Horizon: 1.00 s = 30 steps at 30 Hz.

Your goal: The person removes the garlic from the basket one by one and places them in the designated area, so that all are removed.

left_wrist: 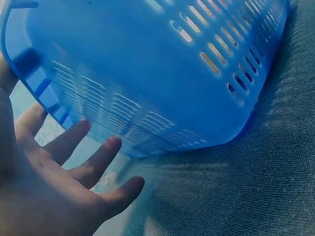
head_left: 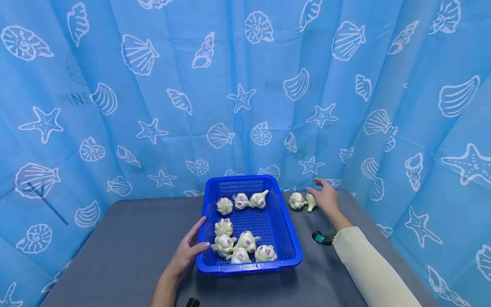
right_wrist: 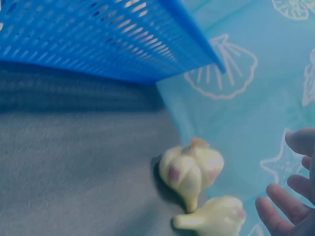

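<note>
A blue plastic basket with slotted walls holds several garlic bulbs, grouped along its left, back and front sides. My left hand rests at the basket's left side, thumb tip at the rim; in the left wrist view its fingers are spread and mostly straight beside the outer wall. On the table right of the basket lie two more bulbs, a rounded one and one with a long stem. Close over the long-stemmed bulb hovers my right hand, fingers relaxed and nothing between them.
A grey cloth covers the table. Blue curtains with white shell prints stand close behind and at the sides. A black and teal strap sits by the right wrist, and a small black object shows at the front edge.
</note>
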Motion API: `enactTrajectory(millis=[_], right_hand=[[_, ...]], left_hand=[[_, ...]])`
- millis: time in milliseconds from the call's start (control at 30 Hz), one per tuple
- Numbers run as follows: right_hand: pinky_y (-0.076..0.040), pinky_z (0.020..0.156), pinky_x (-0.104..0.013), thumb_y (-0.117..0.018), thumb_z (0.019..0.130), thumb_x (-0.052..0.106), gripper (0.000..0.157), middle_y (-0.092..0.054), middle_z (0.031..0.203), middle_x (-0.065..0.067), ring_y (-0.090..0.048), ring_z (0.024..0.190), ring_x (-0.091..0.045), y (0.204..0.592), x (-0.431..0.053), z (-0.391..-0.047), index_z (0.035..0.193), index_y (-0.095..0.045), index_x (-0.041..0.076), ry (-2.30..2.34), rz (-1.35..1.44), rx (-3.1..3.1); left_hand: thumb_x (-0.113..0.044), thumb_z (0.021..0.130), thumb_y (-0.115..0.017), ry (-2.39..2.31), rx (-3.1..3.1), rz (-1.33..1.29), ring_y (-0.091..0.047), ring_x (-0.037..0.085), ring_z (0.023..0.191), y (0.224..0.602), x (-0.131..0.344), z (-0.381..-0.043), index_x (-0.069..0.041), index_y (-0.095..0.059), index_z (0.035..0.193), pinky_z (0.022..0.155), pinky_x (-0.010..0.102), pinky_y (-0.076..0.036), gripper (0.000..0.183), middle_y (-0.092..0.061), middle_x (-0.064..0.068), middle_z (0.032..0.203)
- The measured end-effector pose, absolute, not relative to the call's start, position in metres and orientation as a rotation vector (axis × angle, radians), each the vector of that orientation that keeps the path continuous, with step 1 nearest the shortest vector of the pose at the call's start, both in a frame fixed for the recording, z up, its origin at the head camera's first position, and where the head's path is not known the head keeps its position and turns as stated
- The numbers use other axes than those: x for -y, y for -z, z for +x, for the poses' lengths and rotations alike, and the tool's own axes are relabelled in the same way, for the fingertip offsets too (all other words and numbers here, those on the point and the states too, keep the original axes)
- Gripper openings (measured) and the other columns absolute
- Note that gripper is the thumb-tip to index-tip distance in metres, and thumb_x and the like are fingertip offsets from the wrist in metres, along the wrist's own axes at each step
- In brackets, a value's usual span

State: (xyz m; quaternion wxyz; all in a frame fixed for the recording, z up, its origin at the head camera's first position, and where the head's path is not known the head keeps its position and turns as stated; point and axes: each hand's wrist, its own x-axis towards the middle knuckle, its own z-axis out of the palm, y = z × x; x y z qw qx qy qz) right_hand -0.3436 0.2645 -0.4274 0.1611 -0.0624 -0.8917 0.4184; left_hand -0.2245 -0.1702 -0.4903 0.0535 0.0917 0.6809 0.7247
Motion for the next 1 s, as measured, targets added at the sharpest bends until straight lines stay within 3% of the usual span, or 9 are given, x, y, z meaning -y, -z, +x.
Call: enactTrajectory(millis=[533,1000], right_hand=[[-0.050,0.087,-0.050,-0.062,0.096,0.022,0.053,-0.045,0.144,-0.018,-0.052,0.122,-0.037,0.393,-0.224,-0.354,0.143,-0.045,0.004,-1.270,-0.020,2.548],[-0.047,0.094,-0.050,-0.064,0.094,0.025,0.054,-0.045,0.145,-0.017,-0.053,0.121,-0.037,0.378,-0.182,-0.361,0.141,-0.047,0.005,-1.307,0.044,2.538]], left_hand=[[-0.017,0.092,-0.063,-2.181,-2.100,0.290,-0.029,0.043,0.139,0.492,0.172,-0.224,-0.028,-0.030,0.153,0.105,0.058,-0.034,0.070,-0.021,0.016,0.158],[-0.019,0.092,-0.063,-2.176,-2.110,0.273,-0.032,0.042,0.137,0.492,0.171,-0.225,-0.032,-0.032,0.152,0.104,0.058,-0.035,0.068,-0.023,0.015,0.157]])
